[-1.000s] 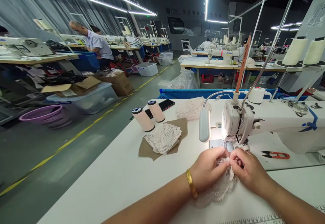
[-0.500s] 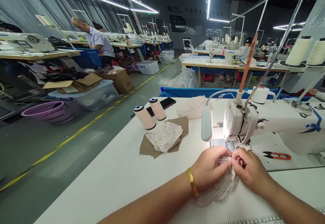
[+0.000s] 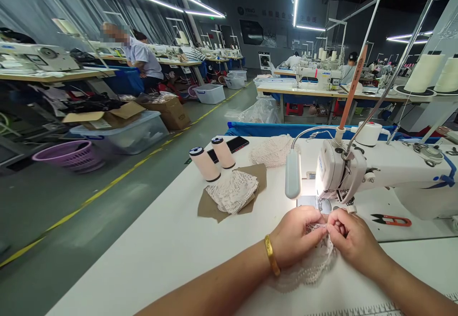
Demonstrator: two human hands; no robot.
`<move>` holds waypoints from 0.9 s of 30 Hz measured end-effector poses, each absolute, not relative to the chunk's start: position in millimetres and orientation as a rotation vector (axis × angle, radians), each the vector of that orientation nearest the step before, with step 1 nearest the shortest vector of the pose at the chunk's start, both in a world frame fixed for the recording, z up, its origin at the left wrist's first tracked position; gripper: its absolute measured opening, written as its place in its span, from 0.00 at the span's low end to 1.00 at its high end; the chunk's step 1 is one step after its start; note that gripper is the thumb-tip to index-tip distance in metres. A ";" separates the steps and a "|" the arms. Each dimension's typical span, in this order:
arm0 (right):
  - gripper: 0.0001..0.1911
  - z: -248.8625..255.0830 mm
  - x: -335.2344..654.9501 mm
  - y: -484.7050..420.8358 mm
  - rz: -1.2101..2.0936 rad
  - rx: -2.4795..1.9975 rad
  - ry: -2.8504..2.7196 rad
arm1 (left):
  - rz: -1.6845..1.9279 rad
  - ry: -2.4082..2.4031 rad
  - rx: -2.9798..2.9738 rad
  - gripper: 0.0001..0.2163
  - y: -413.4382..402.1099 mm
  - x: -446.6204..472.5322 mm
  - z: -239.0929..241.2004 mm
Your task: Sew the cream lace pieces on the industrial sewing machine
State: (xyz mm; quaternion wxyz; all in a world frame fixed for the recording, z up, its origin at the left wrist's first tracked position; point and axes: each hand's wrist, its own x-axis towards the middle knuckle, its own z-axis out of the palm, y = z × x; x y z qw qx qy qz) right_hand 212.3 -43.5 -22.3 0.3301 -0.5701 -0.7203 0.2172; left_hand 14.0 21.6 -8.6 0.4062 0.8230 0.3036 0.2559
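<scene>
A piece of white lace [image 3: 315, 267] hangs between my two hands, just in front of the sewing machine [image 3: 336, 168]. My left hand [image 3: 295, 237], with a gold bangle at the wrist, pinches the lace between thumb and fingers. Close against it, my right hand [image 3: 352, 239] grips the edge of the same lace, its fingertips pressed together and the other fingers curled. The lower part of the lace trails onto the white table [image 3: 200, 263]. The machine's needle area lies right behind my fingertips, partly hidden by them.
Thread snips [image 3: 391, 220] lie right of my hands. To the left are a lace stack [image 3: 232, 193] on brown card [image 3: 258, 175], two thread cones [image 3: 204, 164] and a phone [image 3: 236, 143]. More lace [image 3: 274, 151] lies behind the lamp [image 3: 293, 173]. A ruler [image 3: 379, 309] marks the front edge.
My hands keep hold of the lace in nearly the same place, with only a slight shift of the fingers. The whole view has moved a little.
</scene>
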 end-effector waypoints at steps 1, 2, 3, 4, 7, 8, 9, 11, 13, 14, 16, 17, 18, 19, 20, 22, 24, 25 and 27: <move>0.09 -22.8 211.9 -43.3 0.552 -1.494 -1.892 | 0.648 0.782 2.099 0.10 21.3 14.6 -8.6; 0.09 -23.6 211.2 -42.9 0.526 -1.498 -1.903 | 0.651 0.808 2.129 0.10 20.9 15.5 -8.5; 0.09 -24.6 210.4 -42.2 0.491 -1.504 -1.916 | 0.649 0.843 2.168 0.09 20.3 16.7 -8.4; 0.09 -25.8 209.3 -41.2 0.449 -1.512 -1.931 | 0.638 0.880 2.211 0.09 19.7 18.0 -8.4; 0.10 -29.9 205.5 -37.3 0.295 -1.566 -1.978 | 0.571 0.973 2.331 0.09 18.2 22.7 -9.6; 0.11 -31.1 204.4 -36.0 0.242 -1.589 -1.993 | 0.556 0.995 2.369 0.09 18.0 24.2 -10.5; 0.12 -32.0 203.4 -34.9 0.192 -1.610 -2.007 | 0.553 1.020 2.408 0.09 17.9 25.4 -11.5; 0.13 -33.0 202.1 -33.2 0.123 -1.639 -2.030 | 0.580 1.077 2.477 0.09 17.9 27.0 -13.7; 0.13 -32.6 201.5 -32.3 0.115 -1.656 -2.034 | 0.618 1.143 2.518 0.09 17.9 27.2 -14.9; 0.13 -32.1 201.4 -32.0 0.132 -1.660 -2.027 | 0.633 1.177 2.521 0.08 17.7 26.7 -14.9; 0.11 -30.7 201.1 -31.8 0.185 -1.659 -2.000 | 0.660 1.237 2.502 0.05 16.8 25.2 -13.3; 0.10 -30.0 201.0 -31.7 0.209 -1.654 -1.984 | 0.682 1.260 2.490 0.04 16.2 24.4 -12.2; 0.08 -29.5 200.9 -31.6 0.227 -1.648 -1.970 | 0.713 1.273 2.485 0.03 15.5 23.7 -11.1; 0.07 -29.2 200.9 -31.6 0.238 -1.642 -1.962 | 0.752 1.280 2.490 0.04 14.8 23.1 -10.3; 0.07 -29.2 201.0 -31.5 0.238 -1.636 -1.958 | 0.793 1.286 2.508 0.06 14.3 22.8 -10.0; 0.07 -29.9 202.0 -31.4 0.206 -1.619 -1.974 | 0.875 1.280 2.592 0.07 14.2 22.5 -11.8; 0.09 -31.2 204.0 -31.5 0.159 -1.594 -2.022 | 0.940 1.217 2.717 0.06 15.4 22.0 -16.1; 0.10 -31.8 205.3 -31.8 0.136 -1.577 -2.052 | 0.955 1.147 2.783 0.06 16.3 21.4 -18.6; 0.12 -32.7 208.4 -33.1 0.101 -1.536 -2.121 | 0.933 0.955 2.890 0.08 17.6 19.1 -23.0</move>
